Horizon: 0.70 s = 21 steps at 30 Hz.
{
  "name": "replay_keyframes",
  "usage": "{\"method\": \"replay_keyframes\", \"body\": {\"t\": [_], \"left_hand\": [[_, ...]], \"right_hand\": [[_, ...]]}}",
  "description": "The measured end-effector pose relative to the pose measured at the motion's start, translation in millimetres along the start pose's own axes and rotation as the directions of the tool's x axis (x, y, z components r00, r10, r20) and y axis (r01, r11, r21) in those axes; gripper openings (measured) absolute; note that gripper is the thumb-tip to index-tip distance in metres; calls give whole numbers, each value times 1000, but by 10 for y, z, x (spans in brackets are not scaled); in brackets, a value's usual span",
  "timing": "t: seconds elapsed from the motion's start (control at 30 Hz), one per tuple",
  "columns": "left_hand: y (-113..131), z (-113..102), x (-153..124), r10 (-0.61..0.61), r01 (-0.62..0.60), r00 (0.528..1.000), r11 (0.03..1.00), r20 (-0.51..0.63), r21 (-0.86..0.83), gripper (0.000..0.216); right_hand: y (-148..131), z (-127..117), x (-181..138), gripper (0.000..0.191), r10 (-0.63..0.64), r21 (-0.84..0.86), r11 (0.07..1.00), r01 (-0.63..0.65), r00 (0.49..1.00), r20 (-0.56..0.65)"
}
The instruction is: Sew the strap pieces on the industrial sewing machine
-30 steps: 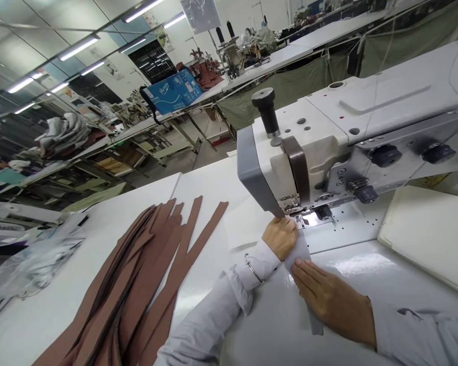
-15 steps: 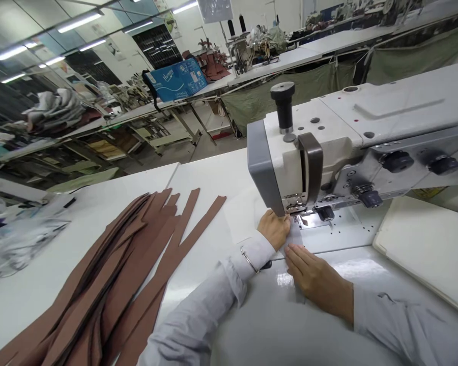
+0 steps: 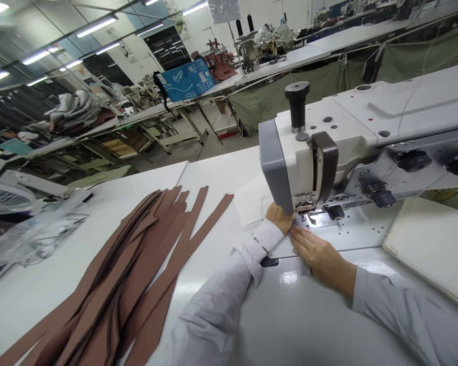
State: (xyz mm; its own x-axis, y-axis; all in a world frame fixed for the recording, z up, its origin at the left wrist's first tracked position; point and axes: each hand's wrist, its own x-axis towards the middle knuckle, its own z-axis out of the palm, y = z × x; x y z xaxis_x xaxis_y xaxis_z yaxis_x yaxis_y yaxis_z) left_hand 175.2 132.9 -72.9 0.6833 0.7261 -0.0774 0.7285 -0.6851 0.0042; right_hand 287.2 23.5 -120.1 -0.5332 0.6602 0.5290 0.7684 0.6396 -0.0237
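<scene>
Left hand (image 3: 279, 217): tucked against the grey end of the sewing machine (image 3: 309, 157), fingers curled in; the tips are hidden, so I cannot tell whether they pinch anything
Right hand (image 3: 320, 256): laid flat, fingers straight and side by side, pressing down to keep the piece from skewing
Pale strip (image 3: 296, 226): on the machine bed between the two hands, mostly covered by the right palm, only a sliver showing
Axis: the strip seems to run from the presser foot back toward the desk's near edge, leading end pointing at the needle
Brown strips (image 3: 137, 269): fanned in a pile toward the left edge of the desk (image 3: 213, 178), well apart from the hands, tips aimed at the far edge
</scene>
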Motion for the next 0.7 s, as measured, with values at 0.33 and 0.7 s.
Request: {"method": "replay_keyframes", "body": {"t": [0.33, 0.7], "left_hand": [[-27, 310, -44, 45, -51, 977, 998, -210, -24, 26], [-37, 299, -70, 43, -89, 944, 988, -327, -125, 28]], "right_hand": [[42, -62, -129, 34, 25, 233, 973, 1, 994, -110], [-25, -144, -57, 38, 46, 167, 985, -38, 998, -44]]}}
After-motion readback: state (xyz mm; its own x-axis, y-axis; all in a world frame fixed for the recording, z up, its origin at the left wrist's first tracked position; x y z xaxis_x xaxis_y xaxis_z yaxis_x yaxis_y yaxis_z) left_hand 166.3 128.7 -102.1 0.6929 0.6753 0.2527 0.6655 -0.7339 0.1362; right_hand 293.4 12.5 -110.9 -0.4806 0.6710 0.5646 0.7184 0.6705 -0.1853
